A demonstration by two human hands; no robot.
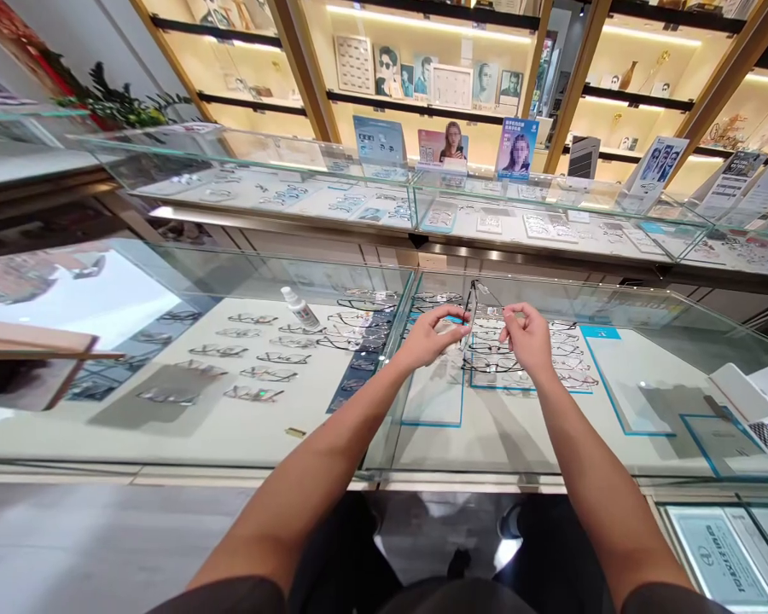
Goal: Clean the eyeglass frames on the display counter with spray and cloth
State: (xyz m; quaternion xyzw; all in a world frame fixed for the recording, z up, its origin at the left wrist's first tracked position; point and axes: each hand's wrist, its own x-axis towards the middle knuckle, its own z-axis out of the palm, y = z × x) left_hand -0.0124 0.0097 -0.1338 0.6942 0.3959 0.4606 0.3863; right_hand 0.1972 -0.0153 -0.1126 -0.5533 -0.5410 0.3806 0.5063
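Note:
A thin dark pair of glasses (478, 300) is held up above the glass display counter (384, 443). My left hand (430, 334) is closed, pinching the frame's left side. My right hand (527, 338) is closed on its right side. Both arms reach forward over the counter top. Under the glass below the hands lie rows of several other spectacle frames (518, 362) on blue-edged trays.
A small white spray bottle (299, 308) lies on the counter left of my hands. More frames (256, 350) fill the left case. A second glass counter (422, 205) with advert cards stands behind, lit shelves beyond. A white box (752, 388) sits at the right.

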